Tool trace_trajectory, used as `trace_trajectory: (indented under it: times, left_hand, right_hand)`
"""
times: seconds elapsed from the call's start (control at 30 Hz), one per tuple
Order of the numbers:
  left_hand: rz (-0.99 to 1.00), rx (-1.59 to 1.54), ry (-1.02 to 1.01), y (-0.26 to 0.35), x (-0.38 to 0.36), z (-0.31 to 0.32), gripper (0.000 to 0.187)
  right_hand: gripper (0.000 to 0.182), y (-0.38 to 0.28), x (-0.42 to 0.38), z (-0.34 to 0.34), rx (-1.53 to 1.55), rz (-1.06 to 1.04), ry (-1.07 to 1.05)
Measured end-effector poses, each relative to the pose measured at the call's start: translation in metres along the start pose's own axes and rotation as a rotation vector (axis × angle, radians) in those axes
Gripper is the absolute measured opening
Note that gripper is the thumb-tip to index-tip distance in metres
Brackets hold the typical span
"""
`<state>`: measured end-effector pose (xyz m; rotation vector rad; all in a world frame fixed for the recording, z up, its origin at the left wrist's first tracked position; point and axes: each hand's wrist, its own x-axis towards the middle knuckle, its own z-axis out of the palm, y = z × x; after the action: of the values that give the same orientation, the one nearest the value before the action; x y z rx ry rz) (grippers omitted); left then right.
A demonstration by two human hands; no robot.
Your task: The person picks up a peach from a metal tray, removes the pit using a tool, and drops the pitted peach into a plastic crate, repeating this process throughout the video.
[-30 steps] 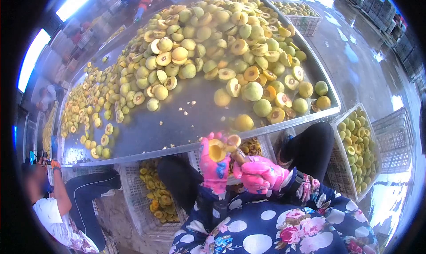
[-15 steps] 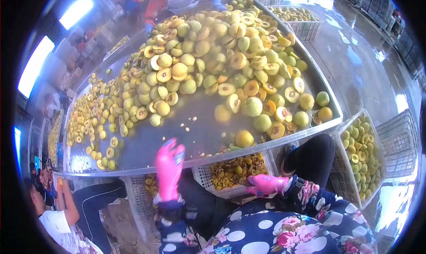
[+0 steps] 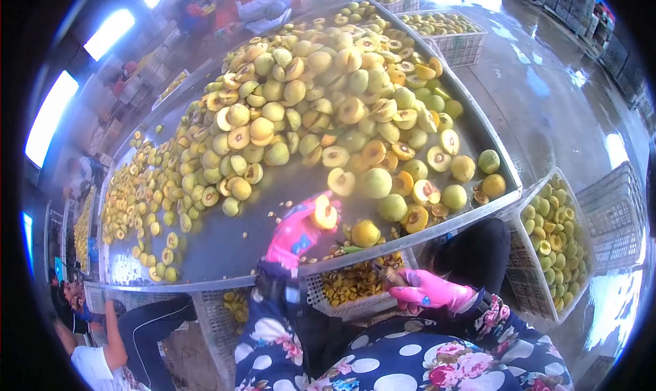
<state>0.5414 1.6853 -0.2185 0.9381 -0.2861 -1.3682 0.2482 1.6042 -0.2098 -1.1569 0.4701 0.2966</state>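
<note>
My left hand (image 3: 298,235), in a pink glove, is raised over the near edge of the metal table (image 3: 273,193). Its fingers are closed on a peach half (image 3: 324,212), the cut yellow face turned upward. Lower and to the right, my right hand (image 3: 432,290), also gloved in pink, is curled round a small tool (image 3: 389,275) with a narrow end pointing left; its exact kind is too small to tell. Below that tool's tip sits a crate (image 3: 355,309) of yellow scraps. A large heap of whole-looking and halved peaches (image 3: 273,111) covers much of the table.
Beside my right leg stands a crate of peaches (image 3: 557,247), with an empty-looking grey crate (image 3: 611,213) behind it. Another full crate (image 3: 458,39) is past the table's right edge. A co-worker (image 3: 263,5) stands at the far side; another person (image 3: 102,357) sits at left.
My left hand has moved right and now grips a peach half. My right hand has turned so the tool shows. The far co-worker's hands have drawn back from the heap.
</note>
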Motion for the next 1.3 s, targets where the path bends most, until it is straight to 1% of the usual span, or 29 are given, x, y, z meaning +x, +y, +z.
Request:
trace_trajectory:
  times: [0.07, 0.1, 0.2, 0.23, 0.3, 0.4, 0.47, 0.5, 0.57, 0.6, 0.63, 0.67, 0.7, 0.73, 0.77, 0.8, 0.87, 0.9, 0.97, 1.0, 1.07, 1.1, 1.13, 1.17, 1.23, 1.3]
  left_hand:
    - [-0.045, -0.354, -0.044, -0.001, -0.04, 0.03, 0.052]
    - [0.006, -0.348, -0.074, -0.008, -0.052, 0.033, 0.055]
    - [0.048, -0.468, -0.035, -0.03, -0.075, 0.034, 0.06]
    - [0.068, -0.408, 0.043, -0.034, -0.083, 0.041, 0.059]
    - [0.118, -0.411, 0.1, -0.043, -0.092, 0.05, 0.057]
    - [0.178, -0.353, 0.156, -0.051, -0.101, 0.06, 0.053]
    - [0.188, -0.32, 0.188, -0.055, -0.105, 0.062, 0.051]
    - [0.196, -0.326, 0.154, -0.058, -0.106, 0.063, 0.048]
    - [0.21, -0.34, 0.087, -0.064, -0.108, 0.065, 0.042]
    - [0.214, -0.329, 0.116, -0.067, -0.108, 0.067, 0.04]
    - [0.218, -0.319, 0.146, -0.072, -0.108, 0.069, 0.039]
    - [0.222, -0.308, 0.176, -0.078, -0.108, 0.072, 0.038]
    - [0.35, 0.088, 0.176, -0.083, -0.109, 0.073, 0.036]
    - [0.486, 0.472, 0.233, -0.088, -0.111, 0.073, 0.034]
    - [0.496, 0.544, 0.257, -0.094, -0.108, 0.067, 0.033]
    - [0.506, 0.618, 0.282, -0.095, -0.107, 0.066, 0.032]
    - [0.378, 0.139, 0.295, -0.096, -0.106, 0.069, 0.032]
    - [0.31, -0.097, 0.296, -0.095, -0.105, 0.073, 0.031]
    - [0.316, -0.143, 0.293, -0.095, -0.103, 0.077, 0.031]
    - [0.321, -0.168, 0.298, -0.096, -0.103, 0.079, 0.03]
    - [0.297, -0.046, 0.322, -0.109, -0.098, 0.063, 0.03]
    - [0.288, 0.013, 0.347, -0.115, -0.099, 0.056, 0.03]
    - [0.341, 0.098, 0.396, -0.106, -0.104, 0.074, 0.029]
    - [0.525, 0.327, 0.406, -0.115, -0.101, 0.069, 0.029]
    - [0.6, 0.475, 0.456, -0.118, -0.101, 0.069, 0.029]
    - [0.405, 0.286, 0.529, -0.113, -0.101, 0.074, 0.029]
  right_hand:
    - [0.029, -0.008, 0.005, 0.005, -0.039, -0.065, -0.009]
    - [0.03, -0.015, 0.008, 0.01, -0.088, -0.078, -0.008]
    - [0.031, -0.034, 0.012, 0.029, -0.165, -0.117, -0.01]
    - [0.031, -0.037, 0.013, 0.034, -0.179, -0.139, -0.014]
    - [0.033, -0.036, 0.015, 0.042, -0.234, -0.166, -0.02]
    - [0.032, -0.035, 0.013, 0.05, -0.274, -0.201, 0.036]
    - [0.033, -0.034, 0.011, 0.054, -0.195, -0.276, 0.135]
    - [0.033, -0.034, 0.011, 0.056, -0.155, -0.313, 0.184]
    - [0.034, -0.042, 0.013, 0.058, -0.215, -0.415, 0.277]
    - [0.035, -0.047, 0.014, 0.058, -0.244, -0.466, 0.324]
    - [0.037, -0.047, 0.019, 0.055, -0.35, -0.47, 0.382]
    - [0.038, -0.043, 0.025, 0.054, -0.372, -0.486, 0.395]
    - [0.039, -0.042, 0.031, 0.056, -0.395, -0.503, 0.408]
    - [0.04, -0.043, 0.034, 0.057, -0.418, -0.52, 0.421]
    - [0.041, -0.045, 0.033, 0.057, -0.454, -0.439, 0.434]
    - [0.04, -0.046, 0.034, 0.057, -0.485, -0.431, 0.441]
    - [0.04, -0.046, 0.034, 0.058, -0.546, -0.41, 0.453]
    - [0.039, -0.044, 0.036, 0.059, -0.495, -0.445, 0.453]
    - [0.036, -0.034, 0.043, 0.058, -0.393, -0.512, 0.451]
    - [0.034, -0.031, 0.046, 0.056, -0.398, -0.526, 0.45]
    - [0.031, -0.023, 0.053, 0.05, -0.402, -0.555, 0.41]
    - [0.025, -0.035, 0.046, 0.053, -0.458, -0.409, 0.405]
    - [0.021, -0.027, 0.052, 0.05, -0.345, -0.441, 0.374]
    - [0.02, -0.025, 0.055, 0.045, -0.375, -0.432, 0.352]
    - [0.019, -0.021, 0.06, 0.04, -0.419, -0.416, 0.312]
    - [0.019, -0.019, 0.063, 0.043, -0.446, -0.399, 0.283]
